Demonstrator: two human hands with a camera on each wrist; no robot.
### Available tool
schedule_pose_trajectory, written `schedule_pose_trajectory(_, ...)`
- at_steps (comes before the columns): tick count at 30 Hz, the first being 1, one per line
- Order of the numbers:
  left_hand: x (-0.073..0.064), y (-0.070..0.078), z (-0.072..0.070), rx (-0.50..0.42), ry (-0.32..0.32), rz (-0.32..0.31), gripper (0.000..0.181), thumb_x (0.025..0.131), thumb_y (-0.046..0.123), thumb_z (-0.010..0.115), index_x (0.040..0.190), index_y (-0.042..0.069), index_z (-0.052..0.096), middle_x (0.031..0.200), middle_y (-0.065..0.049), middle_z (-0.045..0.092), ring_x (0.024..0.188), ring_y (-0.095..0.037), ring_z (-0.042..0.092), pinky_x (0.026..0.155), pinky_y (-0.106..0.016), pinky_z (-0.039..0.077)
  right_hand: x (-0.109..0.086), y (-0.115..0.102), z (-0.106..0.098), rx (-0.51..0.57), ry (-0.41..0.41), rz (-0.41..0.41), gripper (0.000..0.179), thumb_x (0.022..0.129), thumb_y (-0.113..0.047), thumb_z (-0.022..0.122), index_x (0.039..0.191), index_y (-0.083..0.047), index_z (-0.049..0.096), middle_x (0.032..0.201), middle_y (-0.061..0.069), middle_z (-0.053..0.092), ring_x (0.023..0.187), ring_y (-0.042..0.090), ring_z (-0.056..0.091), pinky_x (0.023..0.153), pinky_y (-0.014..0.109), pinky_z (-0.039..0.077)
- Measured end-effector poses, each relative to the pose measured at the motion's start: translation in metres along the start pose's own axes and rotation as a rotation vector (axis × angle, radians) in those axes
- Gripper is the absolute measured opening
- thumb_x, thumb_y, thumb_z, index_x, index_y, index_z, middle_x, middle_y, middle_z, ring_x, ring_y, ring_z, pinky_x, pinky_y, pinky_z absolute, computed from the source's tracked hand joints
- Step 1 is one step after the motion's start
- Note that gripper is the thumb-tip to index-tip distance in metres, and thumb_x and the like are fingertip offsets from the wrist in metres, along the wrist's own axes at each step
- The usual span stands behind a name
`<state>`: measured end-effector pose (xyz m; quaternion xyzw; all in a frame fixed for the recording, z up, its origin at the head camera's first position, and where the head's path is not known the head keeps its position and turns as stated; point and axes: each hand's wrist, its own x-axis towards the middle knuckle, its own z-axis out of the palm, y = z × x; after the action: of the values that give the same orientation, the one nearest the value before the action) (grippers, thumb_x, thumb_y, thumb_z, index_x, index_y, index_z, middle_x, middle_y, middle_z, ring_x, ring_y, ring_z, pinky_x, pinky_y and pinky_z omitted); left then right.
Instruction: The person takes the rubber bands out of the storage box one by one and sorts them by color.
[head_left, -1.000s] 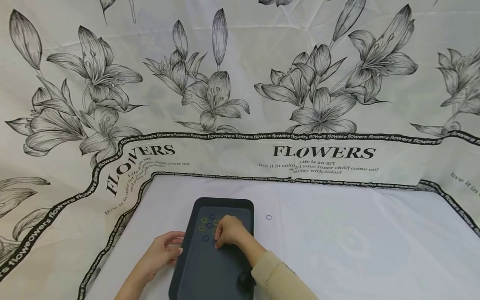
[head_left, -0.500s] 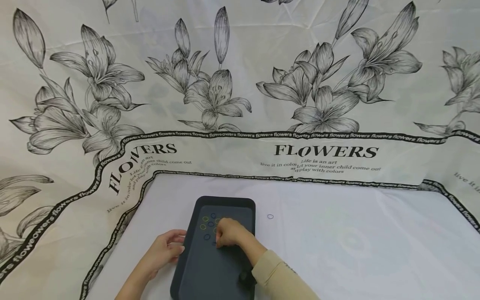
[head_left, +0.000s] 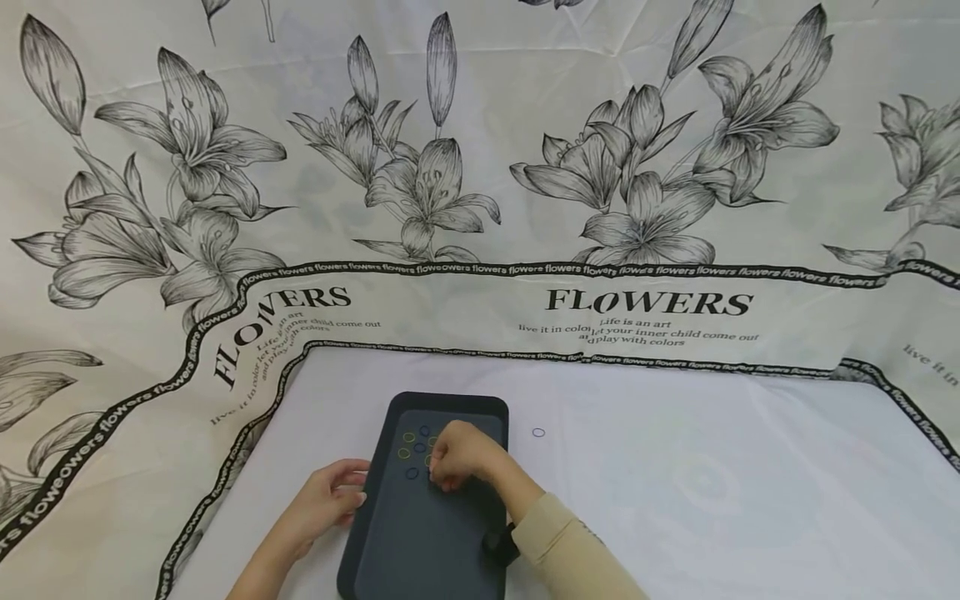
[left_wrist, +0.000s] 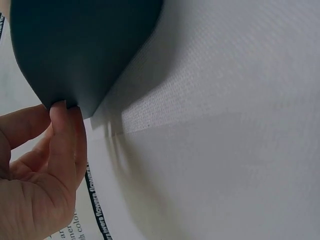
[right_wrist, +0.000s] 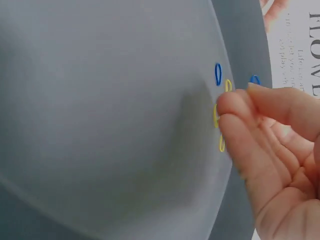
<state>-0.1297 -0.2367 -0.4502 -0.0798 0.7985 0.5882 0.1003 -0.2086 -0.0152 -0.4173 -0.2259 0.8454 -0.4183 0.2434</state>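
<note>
A dark grey tray [head_left: 420,533] lies on the white cloth, with my left hand [head_left: 330,500] at its left side. In the left wrist view, the fingers [left_wrist: 61,125] of that hand hold the tray's edge [left_wrist: 75,85]. Over the tray, my right hand [head_left: 465,454] pinches a small blue rubber band [right_wrist: 255,79] between thumb and fingertips; the fingers partly hide it. Beside those fingertips, several yellow rubber bands [head_left: 408,437] and blue rubber bands [head_left: 412,473] lie on the tray floor. Some are covered by the right hand in the head view.
One rubber band [head_left: 538,432] lies on the white cloth [head_left: 712,492] to the right of the tray. A black object [head_left: 498,546] sits by the right wrist. Behind, a flower-printed cloth [head_left: 480,225] rises like a backdrop.
My right hand has risen slightly and shifted a little away from me over the tray, fingertips still together. The left hand and the tray look unmoved.
</note>
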Motion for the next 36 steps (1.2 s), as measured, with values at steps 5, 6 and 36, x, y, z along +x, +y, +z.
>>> schedule_pose_trajectory(5,0.002,0.000,0.002,0.007,0.021,-0.006,0.043,0.081,-0.007,0.058,0.123,-0.006,0.051,0.105,-0.015,0.061,0.079,-0.020,0.060,0.060,-0.035,0.051,0.001,-0.002,-0.012,0.144,0.006,0.002,0.008,0.073,0.010,0.065,0.068,0.005,0.067,0.059,0.008,0.063,0.051,0.015,0.060,0.054,0.033,0.054)
schedule_pose_trajectory(6,0.002,0.000,0.002,0.007,0.024,-0.008,0.043,0.081,-0.008,0.058,0.123,-0.006,0.051,0.105,-0.015,0.061,0.079,-0.020,0.060,0.060,-0.035,0.051,0.001,-0.003,-0.015,0.167,0.004,0.003,0.007,0.073,0.011,0.064,0.069,0.005,0.067,0.061,0.008,0.064,0.053,0.015,0.060,0.055,0.034,0.054)
schedule_pose_trajectory(36,0.002,-0.002,0.000,-0.008,-0.018,0.000,0.044,0.081,-0.006,0.057,0.124,-0.007,0.049,0.104,-0.014,0.061,0.080,-0.020,0.061,0.061,-0.036,0.050,-0.017,0.013,-0.074,0.332,0.029,0.024,0.016,0.080,0.000,0.068,0.092,0.010,0.065,0.078,0.013,0.069,0.066,0.018,0.065,0.070,0.039,0.054)
